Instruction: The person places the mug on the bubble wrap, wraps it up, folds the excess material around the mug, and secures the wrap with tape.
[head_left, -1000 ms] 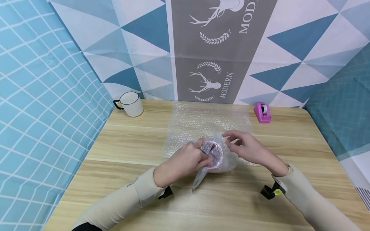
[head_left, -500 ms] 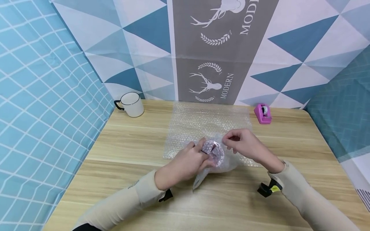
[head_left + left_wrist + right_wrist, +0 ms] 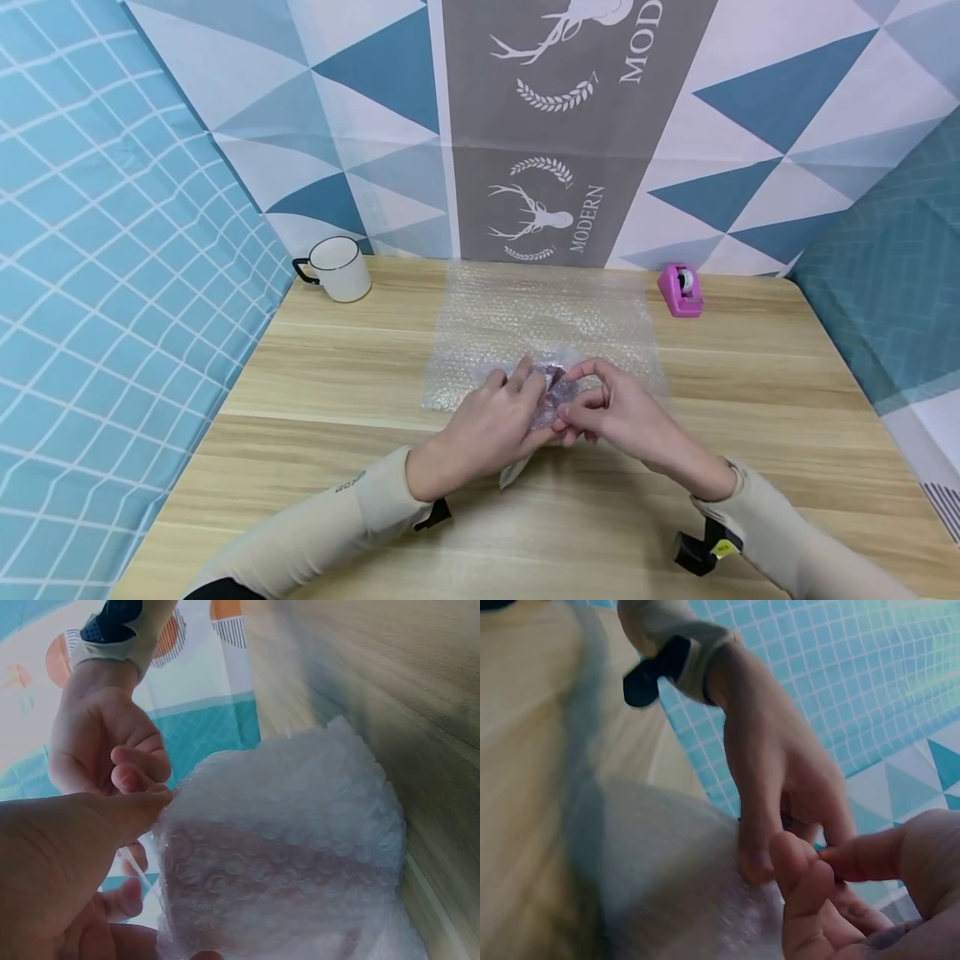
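Head view: the left hand (image 3: 487, 421) curves round the left side of the bubble-wrapped bundle (image 3: 285, 847), thumb toward the near side, fingers partly bent. The right hand (image 3: 618, 417) meets the bundle's upper edge from the right; its fingers are bent with the tips close together, but whether film lies between them cannot be told.

The step in hand appears to be folding loose film at that edge. Keep the left grip firm but light, so the bubbles keep their cushioning. With the right fingertips, fold the film inward in small tucks and press each flat against the left thumb. Avoid dragging the sheet of bubble wrap (image 3: 555, 300) beyond both hands. The tape dispenser (image 3: 681, 292) stands beyond the right hand.
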Demonstrator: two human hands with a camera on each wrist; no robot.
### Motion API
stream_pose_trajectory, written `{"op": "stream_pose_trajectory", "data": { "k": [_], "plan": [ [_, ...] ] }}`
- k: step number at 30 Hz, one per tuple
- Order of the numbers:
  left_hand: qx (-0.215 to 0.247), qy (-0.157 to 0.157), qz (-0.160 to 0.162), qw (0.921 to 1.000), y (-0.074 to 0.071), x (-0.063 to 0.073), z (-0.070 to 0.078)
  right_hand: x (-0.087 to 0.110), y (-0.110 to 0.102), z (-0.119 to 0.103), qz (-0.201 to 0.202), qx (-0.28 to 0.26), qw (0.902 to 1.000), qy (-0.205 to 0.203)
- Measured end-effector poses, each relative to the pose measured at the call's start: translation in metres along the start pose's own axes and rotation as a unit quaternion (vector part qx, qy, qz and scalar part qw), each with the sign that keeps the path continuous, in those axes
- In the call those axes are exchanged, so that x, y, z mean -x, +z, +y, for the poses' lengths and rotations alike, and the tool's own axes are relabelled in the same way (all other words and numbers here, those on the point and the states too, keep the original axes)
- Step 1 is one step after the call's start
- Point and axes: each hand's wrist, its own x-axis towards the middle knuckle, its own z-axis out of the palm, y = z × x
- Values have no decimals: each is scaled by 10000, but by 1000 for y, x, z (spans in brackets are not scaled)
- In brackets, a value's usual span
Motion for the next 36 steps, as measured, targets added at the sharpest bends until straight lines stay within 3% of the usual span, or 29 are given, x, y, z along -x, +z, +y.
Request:
{"op": "stream_pose_trajectory", "data": {
  "k": [4, 14, 19, 24, 26, 29, 33, 36],
  "plan": [
    [167, 15, 189, 9997, -2, 2, -1, 4, 8, 2, 227, -315, 9992, -35],
    [894, -240, -160, 9956, -8, -1, -3, 16, 19, 19, 429, -1128, 9926, 164],
    [814, -288, -388, 9955, -8, -1, -4, 19, 24, 33, 250, -1001, 9945, 166],
    [702, -273, -462, 9961, -7, 0, -3, 21, 26, 39, 444, -1077, 9931, 90],
    [816, -291, -385, 9955, -6, 0, -3, 23, 24, 37, 486, -988, 9938, -136],
    [983, -345, -276, 9942, -6, 0, -3, 25, 19, 30, 594, -892, 9892, -998],
    [1061, -450, -170, 9932, -5, -1, -2, 19, 8, 15, 923, -1287, 9634, -2164],
    [1019, -479, -95, 9936, -5, 0, -1, 8, 2, 1, 885, -1993, 9478, -2326]
  ]
}}
